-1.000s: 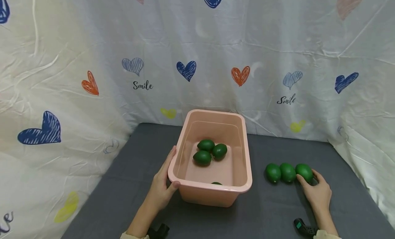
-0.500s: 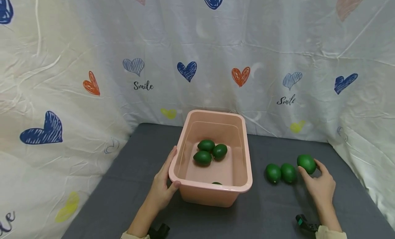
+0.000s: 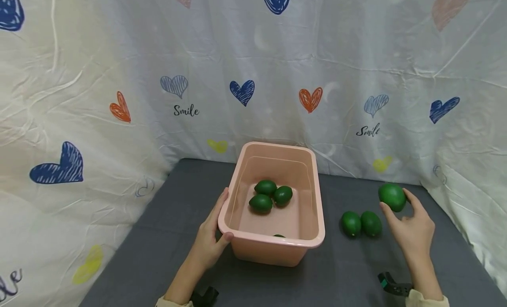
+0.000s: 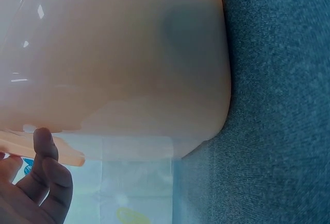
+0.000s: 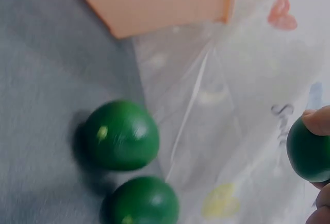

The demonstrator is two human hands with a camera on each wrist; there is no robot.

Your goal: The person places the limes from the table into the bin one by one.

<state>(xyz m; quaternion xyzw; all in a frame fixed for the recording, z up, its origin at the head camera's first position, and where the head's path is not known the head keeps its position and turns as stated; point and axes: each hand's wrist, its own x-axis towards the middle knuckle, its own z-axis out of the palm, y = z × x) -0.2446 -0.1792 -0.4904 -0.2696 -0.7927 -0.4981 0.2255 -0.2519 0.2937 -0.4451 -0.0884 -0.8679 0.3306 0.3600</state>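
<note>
My right hand [image 3: 413,227] pinches a green lime [image 3: 392,197] between thumb and fingers, held up off the table. In the right wrist view the same lime [image 5: 308,149] shows at the right edge, partly covered by fingertips. Two more limes [image 3: 351,223] [image 3: 371,223] lie side by side on the table, nearer me than the held one. My left hand [image 3: 207,241] grips the near left corner of a pink plastic tub [image 3: 273,242], thumb at the front rim and fingers along the side. Several limes [image 3: 260,203] lie inside; one is mostly hidden behind the front wall.
A dark grey cloth [image 3: 336,280] covers the table. Behind and at the sides hangs a white curtain [image 3: 277,117] printed with hearts and "Smile". A black wrist device [image 3: 394,286] sits on the right wrist.
My right hand has lifted the rightmost lime from the table, away from the other two. The left hand keeps its hold on the tub, which stays in place.
</note>
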